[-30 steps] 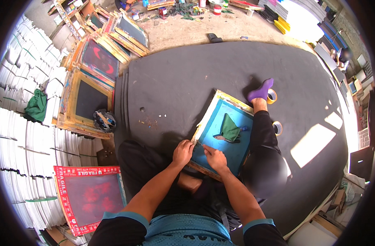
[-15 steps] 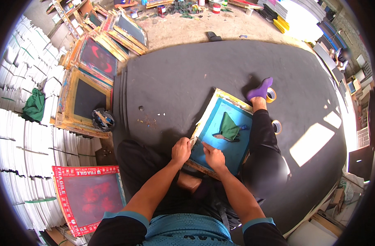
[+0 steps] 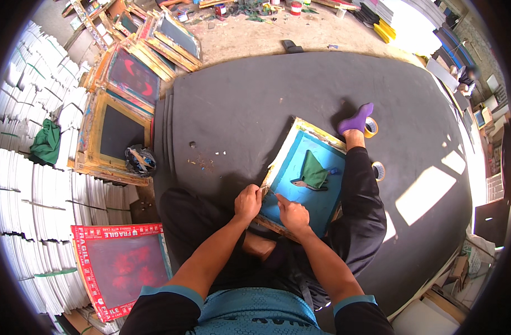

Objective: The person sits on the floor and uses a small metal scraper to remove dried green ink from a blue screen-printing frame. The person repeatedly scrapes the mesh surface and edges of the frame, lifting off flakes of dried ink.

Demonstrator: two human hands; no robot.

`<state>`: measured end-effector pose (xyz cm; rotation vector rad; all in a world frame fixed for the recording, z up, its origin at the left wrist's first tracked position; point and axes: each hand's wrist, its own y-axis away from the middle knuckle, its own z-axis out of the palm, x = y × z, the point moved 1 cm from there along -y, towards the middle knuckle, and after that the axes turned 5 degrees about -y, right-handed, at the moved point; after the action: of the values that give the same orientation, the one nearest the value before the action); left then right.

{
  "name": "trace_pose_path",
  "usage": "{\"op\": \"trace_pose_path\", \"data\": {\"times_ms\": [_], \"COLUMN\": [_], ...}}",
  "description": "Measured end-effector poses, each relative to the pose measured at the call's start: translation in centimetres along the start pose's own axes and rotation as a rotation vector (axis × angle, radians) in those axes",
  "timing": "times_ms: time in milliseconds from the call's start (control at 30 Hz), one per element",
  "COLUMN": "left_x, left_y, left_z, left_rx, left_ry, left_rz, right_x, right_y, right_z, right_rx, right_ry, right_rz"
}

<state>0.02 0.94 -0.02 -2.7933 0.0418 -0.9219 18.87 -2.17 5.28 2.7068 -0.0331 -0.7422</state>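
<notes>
A wooden screen-printing frame with blue mesh lies tilted between my legs. At its left edge is my left hand, closed, fingertips against the wood; what they pinch is too small to make out. Over the near part of the mesh, my right hand is closed with the index finger and thumb toward the left edge. Something thin seems to show at its fingertips, but its kind is unclear. A folded green cloth rests on the mesh, beside pliers and a small blue object.
Beneath me spreads a large dark sheet stack. Two tape rolls lie by my purple-socked foot. On the left stand more screen frames, a red-taped frame and white bundled stacks. Another person is far right.
Almost nothing differs. Both hands stay at the same spots on the frame, with only a slight shift of the right hand and of the whole view.
</notes>
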Motion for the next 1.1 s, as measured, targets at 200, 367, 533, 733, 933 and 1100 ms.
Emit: {"op": "trace_pose_path", "data": {"times_ms": [200,367,533,733,933,1100], "left_x": [-0.2,-0.3,-0.2,0.0,0.3,-0.3], "left_y": [0.0,0.1,0.2,0.0,-0.2,-0.2], "left_z": [0.1,-0.1,0.2,0.1,-0.1,0.5], "left_rx": [-0.005,-0.020,-0.002,0.012,0.011,0.023], "left_ry": [-0.009,0.028,0.096,0.132,0.108,0.068], "left_rz": [0.001,-0.010,0.006,0.034,0.033,0.051], "right_x": [-1.0,-3.8,-6.8,-5.4,-3.8,-1.3], "right_y": [-0.1,0.0,-0.1,-0.2,-0.6,-0.2], "right_z": [0.4,-0.5,-0.4,-1.2,-0.6,0.1], "right_rx": [0.016,-0.090,-0.161,-0.195,-0.195,-0.102], "right_ry": [0.164,0.232,0.264,0.169,0.090,0.136], "right_rz": [-0.029,0.039,0.100,0.053,0.072,-0.023]}}
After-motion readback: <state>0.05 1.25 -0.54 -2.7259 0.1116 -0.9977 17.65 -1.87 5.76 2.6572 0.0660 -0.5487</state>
